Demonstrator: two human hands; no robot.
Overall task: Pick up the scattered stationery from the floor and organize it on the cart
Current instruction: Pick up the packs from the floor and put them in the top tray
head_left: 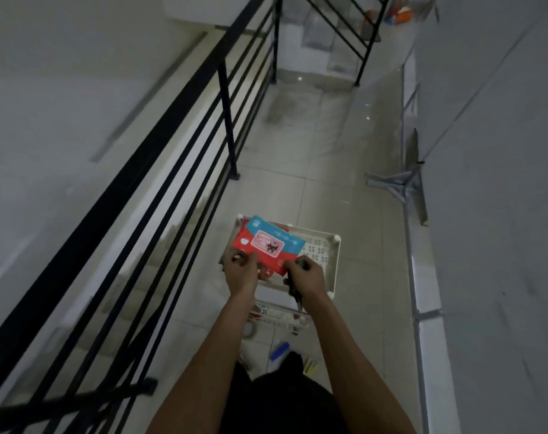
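A white cart [334,264] with perforated trays stands on the tiled floor below me. Over its top tray both hands hold a red and blue pack [266,244] with a pink label. My left hand [240,270] pinches the pack's near left edge. My right hand [305,274] grips its near right edge and also holds a dark, thin tool [296,296] that points down. On the floor near my feet lie a blue item [280,350], a tape roll [249,328] and yellow-green pieces [310,366].
A black metal railing [185,145] runs along the left, with a stairwell beyond it. A grey wall and a metal stand [407,183] line the right. The tiled corridor stretches ahead to more railings and orange items [402,15] far off.
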